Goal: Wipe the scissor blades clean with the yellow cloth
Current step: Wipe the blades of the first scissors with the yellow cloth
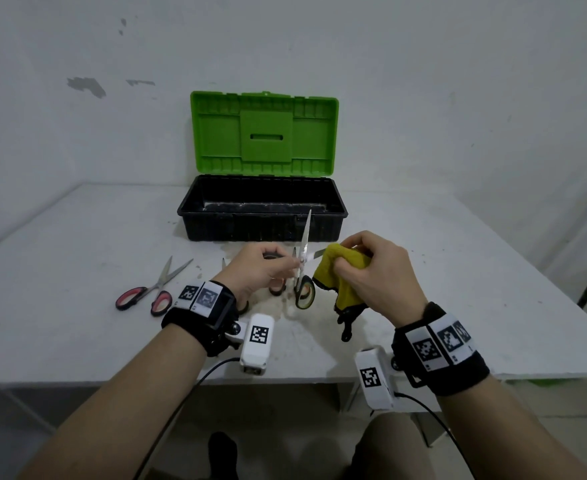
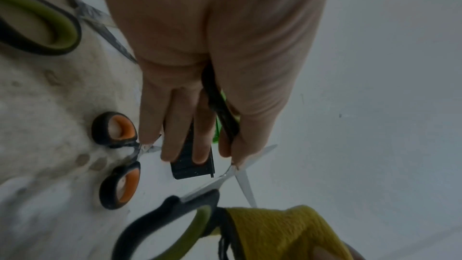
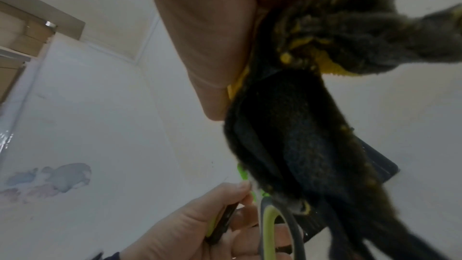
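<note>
**A:** Head view first: why are the green-handled scissors (image 1: 305, 268) spread open and up off the table (image 1: 77, 323)?

**B:** Judging by the pose, so each blade stands alone. One blade points to 12 o'clock toward the toolbox (image 1: 262, 209); the other runs to 3 o'clock, straight into the yellow cloth (image 1: 340, 271).

**A:** Which grip holds what?

**B:** The left hand (image 1: 255, 268) is clenched round one handle loop, as the left wrist view shows, with the other loop hanging free at 6 o'clock. The right hand (image 1: 371, 271) is bunched round the cloth, pinching it over that sideways blade.

**A:** So the blade sits where, relative to the grip?

**B:** Its far part is buried in the cloth under the right thumb and fingers; only a short bare stretch shows between pivot and cloth. The pivot lies just beside the left fingertips (image 1: 294, 263).

**A:** Anything else around?

**B:** Red-handled scissors (image 1: 153, 289) lie at 9 o'clock, well apart. Orange-handled scissors (image 2: 117, 157) lie on the table below the left hand.
</note>
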`<state>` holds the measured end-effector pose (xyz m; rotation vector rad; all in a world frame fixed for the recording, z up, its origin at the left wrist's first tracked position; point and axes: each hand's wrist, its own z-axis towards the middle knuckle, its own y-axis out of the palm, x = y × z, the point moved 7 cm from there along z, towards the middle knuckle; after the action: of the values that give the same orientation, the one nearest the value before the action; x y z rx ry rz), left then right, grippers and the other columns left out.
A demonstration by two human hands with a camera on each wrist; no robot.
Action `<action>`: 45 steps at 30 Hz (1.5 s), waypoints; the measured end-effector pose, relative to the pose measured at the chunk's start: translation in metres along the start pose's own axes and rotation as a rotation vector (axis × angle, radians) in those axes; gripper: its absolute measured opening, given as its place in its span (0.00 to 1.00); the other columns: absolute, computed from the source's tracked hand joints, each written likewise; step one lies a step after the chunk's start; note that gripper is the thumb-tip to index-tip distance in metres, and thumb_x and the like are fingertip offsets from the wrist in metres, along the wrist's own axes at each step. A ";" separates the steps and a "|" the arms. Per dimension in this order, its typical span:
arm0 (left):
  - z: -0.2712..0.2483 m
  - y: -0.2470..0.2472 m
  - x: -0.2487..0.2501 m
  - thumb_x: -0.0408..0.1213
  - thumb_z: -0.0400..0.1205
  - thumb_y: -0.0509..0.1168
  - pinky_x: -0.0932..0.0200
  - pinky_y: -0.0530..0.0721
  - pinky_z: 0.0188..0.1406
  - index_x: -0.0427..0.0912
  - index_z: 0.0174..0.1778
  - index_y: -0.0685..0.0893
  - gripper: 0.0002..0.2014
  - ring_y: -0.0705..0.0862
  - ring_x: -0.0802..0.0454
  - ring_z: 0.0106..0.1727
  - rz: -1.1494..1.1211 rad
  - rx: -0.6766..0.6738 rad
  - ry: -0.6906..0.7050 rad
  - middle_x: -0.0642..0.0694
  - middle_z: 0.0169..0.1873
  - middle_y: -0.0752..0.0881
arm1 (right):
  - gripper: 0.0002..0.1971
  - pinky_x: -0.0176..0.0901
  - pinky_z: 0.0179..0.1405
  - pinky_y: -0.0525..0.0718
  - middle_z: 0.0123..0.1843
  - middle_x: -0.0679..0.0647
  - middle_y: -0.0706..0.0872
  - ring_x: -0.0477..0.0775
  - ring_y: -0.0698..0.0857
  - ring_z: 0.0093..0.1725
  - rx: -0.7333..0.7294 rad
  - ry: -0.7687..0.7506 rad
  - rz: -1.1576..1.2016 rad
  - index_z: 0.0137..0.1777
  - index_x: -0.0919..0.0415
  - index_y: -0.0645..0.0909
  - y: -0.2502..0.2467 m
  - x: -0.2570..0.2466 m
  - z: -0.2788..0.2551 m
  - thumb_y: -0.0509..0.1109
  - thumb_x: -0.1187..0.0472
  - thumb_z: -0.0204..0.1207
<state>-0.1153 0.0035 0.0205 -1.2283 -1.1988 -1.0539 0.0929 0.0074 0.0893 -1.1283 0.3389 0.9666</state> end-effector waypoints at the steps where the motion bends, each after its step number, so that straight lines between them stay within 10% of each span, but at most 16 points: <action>1: -0.001 0.002 -0.001 0.33 0.80 0.74 0.48 0.89 0.52 0.34 0.46 0.87 0.05 0.93 0.45 0.44 -0.011 -0.009 -0.012 0.38 0.43 0.93 | 0.06 0.35 0.36 0.83 0.38 0.44 0.87 0.42 0.84 0.40 -0.016 -0.011 -0.009 0.45 0.47 0.84 0.000 -0.003 0.000 0.74 0.53 0.68; 10: -0.006 0.009 -0.003 0.30 0.81 0.73 0.40 0.90 0.55 0.36 0.43 0.84 0.04 0.93 0.38 0.46 0.008 -0.108 -0.078 0.33 0.44 0.93 | 0.09 0.43 0.46 0.83 0.45 0.46 0.87 0.48 0.83 0.45 -0.058 -0.162 -0.188 0.51 0.47 0.88 -0.011 -0.027 -0.002 0.72 0.54 0.71; 14: -0.011 0.018 0.005 0.28 0.81 0.72 0.52 0.92 0.42 0.35 0.43 0.83 0.05 0.94 0.41 0.42 -0.013 -0.153 -0.055 0.31 0.41 0.92 | 0.09 0.50 0.42 0.82 0.45 0.49 0.86 0.53 0.81 0.44 -0.116 -0.219 -0.300 0.52 0.48 0.82 0.009 -0.034 -0.007 0.71 0.52 0.72; 28: -0.011 0.021 0.004 0.26 0.77 0.75 0.60 0.89 0.37 0.31 0.49 0.88 0.07 0.93 0.46 0.39 0.029 -0.139 -0.020 0.32 0.41 0.92 | 0.11 0.40 0.42 0.80 0.46 0.47 0.84 0.49 0.81 0.46 -0.155 -0.192 -0.315 0.56 0.48 0.87 0.019 -0.015 -0.010 0.70 0.49 0.76; 45: -0.014 0.028 0.006 0.31 0.76 0.78 0.55 0.89 0.54 0.35 0.44 0.89 0.06 0.94 0.46 0.45 0.316 -0.316 0.051 0.39 0.39 0.94 | 0.09 0.49 0.46 0.82 0.47 0.50 0.82 0.53 0.81 0.48 -0.119 -0.095 -0.338 0.53 0.50 0.88 0.021 0.005 0.003 0.69 0.51 0.77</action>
<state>-0.0853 -0.0083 0.0242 -1.5658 -0.7829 -1.0527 0.0786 0.0148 0.0748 -1.1968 0.0107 0.7444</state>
